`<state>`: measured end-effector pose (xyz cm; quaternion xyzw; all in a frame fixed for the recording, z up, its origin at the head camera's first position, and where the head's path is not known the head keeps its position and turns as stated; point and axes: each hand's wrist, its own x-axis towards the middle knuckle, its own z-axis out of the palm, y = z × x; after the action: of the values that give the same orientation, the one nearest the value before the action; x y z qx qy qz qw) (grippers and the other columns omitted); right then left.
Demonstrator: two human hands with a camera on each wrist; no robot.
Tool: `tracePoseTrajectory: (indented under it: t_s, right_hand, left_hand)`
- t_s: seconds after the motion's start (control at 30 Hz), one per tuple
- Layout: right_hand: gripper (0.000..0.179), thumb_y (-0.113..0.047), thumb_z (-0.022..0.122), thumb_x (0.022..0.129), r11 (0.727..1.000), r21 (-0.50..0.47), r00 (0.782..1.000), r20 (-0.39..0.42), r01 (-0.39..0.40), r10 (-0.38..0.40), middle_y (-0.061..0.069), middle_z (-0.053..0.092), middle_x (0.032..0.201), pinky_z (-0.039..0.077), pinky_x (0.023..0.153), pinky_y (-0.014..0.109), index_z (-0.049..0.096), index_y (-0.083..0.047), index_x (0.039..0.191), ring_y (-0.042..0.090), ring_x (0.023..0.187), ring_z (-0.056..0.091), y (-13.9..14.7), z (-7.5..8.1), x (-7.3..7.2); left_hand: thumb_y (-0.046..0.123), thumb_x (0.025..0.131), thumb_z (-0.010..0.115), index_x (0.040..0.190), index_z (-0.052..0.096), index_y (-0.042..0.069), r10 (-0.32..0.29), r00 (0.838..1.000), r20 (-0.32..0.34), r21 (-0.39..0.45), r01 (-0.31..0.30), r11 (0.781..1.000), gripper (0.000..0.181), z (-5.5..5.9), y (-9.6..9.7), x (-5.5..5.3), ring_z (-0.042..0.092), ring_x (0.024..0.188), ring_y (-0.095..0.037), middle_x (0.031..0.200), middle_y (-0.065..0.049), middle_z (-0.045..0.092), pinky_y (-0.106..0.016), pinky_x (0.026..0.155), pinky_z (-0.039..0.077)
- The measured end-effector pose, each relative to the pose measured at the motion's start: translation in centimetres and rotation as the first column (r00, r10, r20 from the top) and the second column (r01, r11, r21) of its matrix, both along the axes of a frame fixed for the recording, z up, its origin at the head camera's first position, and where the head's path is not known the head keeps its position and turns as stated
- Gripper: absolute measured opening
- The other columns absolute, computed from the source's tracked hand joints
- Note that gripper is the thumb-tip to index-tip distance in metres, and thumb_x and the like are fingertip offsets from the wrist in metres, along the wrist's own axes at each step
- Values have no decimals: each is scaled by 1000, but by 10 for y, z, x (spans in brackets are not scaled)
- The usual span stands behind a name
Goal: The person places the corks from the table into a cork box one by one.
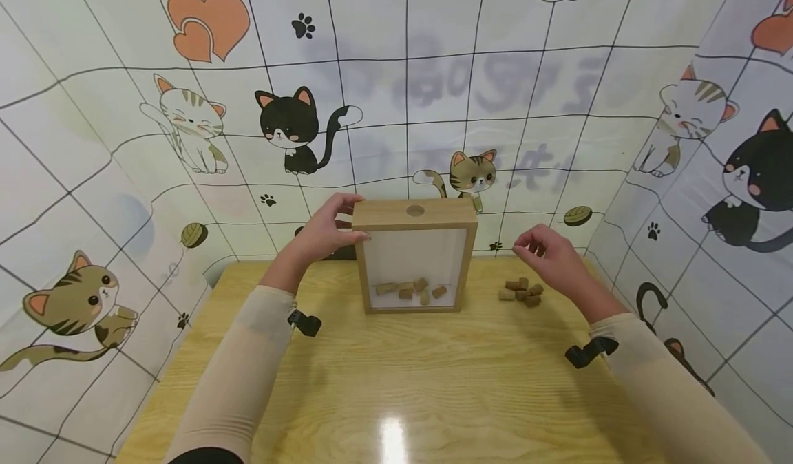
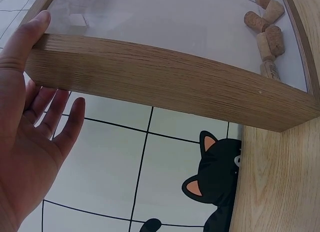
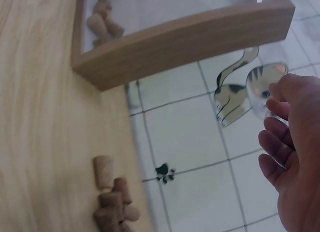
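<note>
A wooden box (image 1: pixel 387 212) with a clear front stands upright on the wood-grained surface (image 1: pixel 384 367), just below the middle of the head view; a dark round hole (image 1: pixel 415 211) shows in its top face; the left hand (image 1: pixel 317 235) holds the box at its upper left corner, that grip pinching the wooden frame with the thumb over the front edge and the other fingers towards the back; in the left wrist view the same thumb lies on the frame at the upper left, the fingertips showing below the box's side. Several cork pieces (image 1: pixel 405 294) lie jumbled along the bottom inside the box, behind the clear front; a loose pile of corks (image 1: pixel 520 294) lies on the surface right of the box, right of centre in the head view and at the lower left of the right wrist view. The right hand (image 1: pixel 551 259) hangs in the air above and slightly right of that pile, apart from the box; its grip is loosely curled, thumb near the forefinger, with nothing visible in it. Pale sleeves (image 1: pixel 257 347) cover both forearms; a small black device (image 1: pixel 305 323) sits at the left wrist; a white gridded backdrop (image 1: pixel 384 99) with cartoon cats (image 1: pixel 291 121) fills the upper frame.
</note>
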<state>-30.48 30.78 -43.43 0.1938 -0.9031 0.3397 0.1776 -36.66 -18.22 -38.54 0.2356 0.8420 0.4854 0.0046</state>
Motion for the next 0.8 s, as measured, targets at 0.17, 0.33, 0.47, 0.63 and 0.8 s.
tracePoseTrajectory:
  t_s: [0.17, 0.33, 0.47, 0.63, 0.8]
  right_hand:
    - [12, -21, 73, 110, 998, 53, 997, 66, 41, -45, 6, 65, 107, 50, 69, 34, 73, -10, 114, 23, 88, 57, 20, -25, 2]
    - [15, -19, 75, 109, 995, 89, 992, 114, 41, -51, 10, 67, 114, 52, 67, 37, 72, -7, 117, 25, 91, 60, 38, -52, 3]
    - [16, -12, 77, 106, 994, 100, 987, 151, 41, -56, 15, 66, 116, 53, 70, 37, 73, -2, 118, 26, 93, 61, 49, -74, 4]
    - [15, -9, 77, 105, 993, 109, 980, 185, 51, -71, 16, 64, 112, 53, 74, 37, 72, 0, 116, 25, 92, 60, 56, -95, 3]
    - [13, -10, 78, 104, 990, 130, 969, 229, 61, -90, 14, 64, 113, 52, 77, 41, 73, -3, 114, 26, 92, 58, 60, -110, 5]
  left_hand:
    - [23, 94, 93, 161, 48, 16, -7, 1000, -8, 5, 7, 1000, 81, -2, 0, -2, 50, 139, -31, 150, -8, 50, -55, 116, 50]
    - [22, 93, 93, 161, 49, 15, -14, 1000, -13, 14, 14, 1000, 81, -3, 0, -3, 50, 139, -32, 150, -9, 50, -55, 117, 49]
    - [23, 94, 92, 161, 48, 16, -8, 1000, -6, 9, 8, 1000, 81, -2, 0, -1, 49, 139, -31, 151, -8, 50, -55, 117, 49]
    - [22, 94, 93, 161, 48, 15, -4, 1000, -11, 13, 4, 1000, 81, -1, 0, 0, 49, 139, -31, 151, -9, 50, -56, 119, 47]
    - [20, 93, 93, 162, 48, 13, -11, 1000, -22, 22, 12, 1000, 82, -2, 0, -2, 50, 138, -32, 150, -9, 50, -57, 120, 45]
